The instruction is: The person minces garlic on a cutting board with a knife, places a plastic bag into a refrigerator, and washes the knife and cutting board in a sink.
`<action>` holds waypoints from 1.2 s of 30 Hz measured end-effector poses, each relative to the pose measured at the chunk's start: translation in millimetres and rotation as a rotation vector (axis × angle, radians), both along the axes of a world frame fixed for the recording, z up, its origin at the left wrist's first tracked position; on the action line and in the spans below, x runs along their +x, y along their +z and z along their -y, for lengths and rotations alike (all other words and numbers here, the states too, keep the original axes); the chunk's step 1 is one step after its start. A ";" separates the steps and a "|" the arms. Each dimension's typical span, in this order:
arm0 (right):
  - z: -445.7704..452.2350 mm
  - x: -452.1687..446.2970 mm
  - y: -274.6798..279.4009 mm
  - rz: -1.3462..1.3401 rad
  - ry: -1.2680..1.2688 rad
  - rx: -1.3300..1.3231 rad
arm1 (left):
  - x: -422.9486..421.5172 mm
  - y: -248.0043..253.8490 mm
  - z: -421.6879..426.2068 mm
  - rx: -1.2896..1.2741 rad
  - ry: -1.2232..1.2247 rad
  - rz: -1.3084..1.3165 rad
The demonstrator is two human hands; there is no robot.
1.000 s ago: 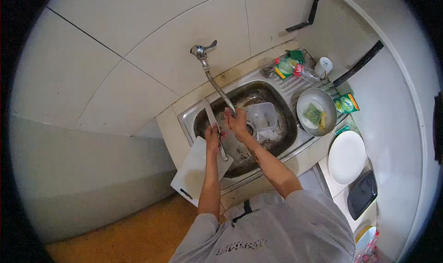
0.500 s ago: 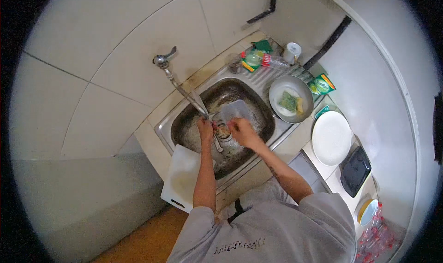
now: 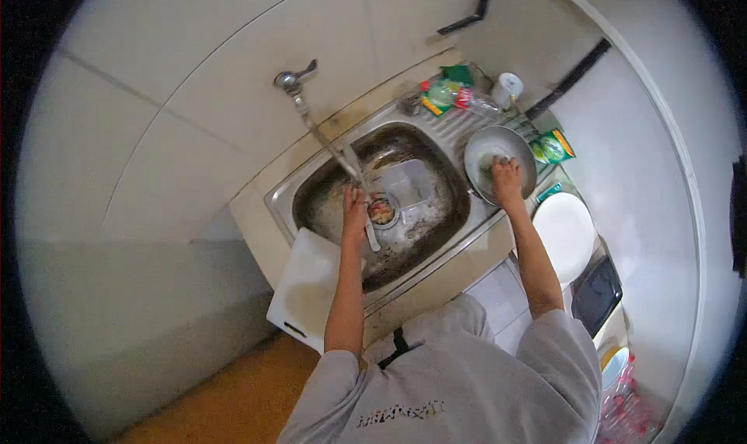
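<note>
The left hand point(image 3: 354, 210) grips a knife point(image 3: 373, 235) beneath the faucet point(image 3: 323, 139), over the sink point(image 3: 280, 203); the right hand point(image 3: 507, 181) bends over the sponge point(image 3: 487, 164) inside the frying pan point(image 3: 524, 150), its closure hard to tell; seemingly sponge pickup, calling for a firm pinch.

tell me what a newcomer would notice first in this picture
Probably the dark-stained steel sink in the middle, where the left hand holds a knife below the faucet. Next, the right hand is down in the round pan to the sink's right. The big white cutting board also stands out, lying over the sink's near left corner.
</note>
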State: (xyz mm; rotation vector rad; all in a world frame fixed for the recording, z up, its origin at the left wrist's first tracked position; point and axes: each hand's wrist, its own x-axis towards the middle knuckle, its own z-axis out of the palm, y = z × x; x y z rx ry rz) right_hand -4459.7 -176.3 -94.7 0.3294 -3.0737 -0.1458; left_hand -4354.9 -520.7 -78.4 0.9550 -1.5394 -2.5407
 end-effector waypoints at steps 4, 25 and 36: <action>-23.9 -2.3 -20.4 -0.253 0.176 -0.032 | 12.8 -20.7 16.7 0.065 -0.048 0.032; 200.6 83.4 76.8 0.274 0.514 -1.044 | 55.6 26.9 3.7 0.048 -0.251 0.047; 223.0 50.9 56.6 0.437 0.452 -0.706 | 51.1 45.5 7.9 0.079 -0.299 0.140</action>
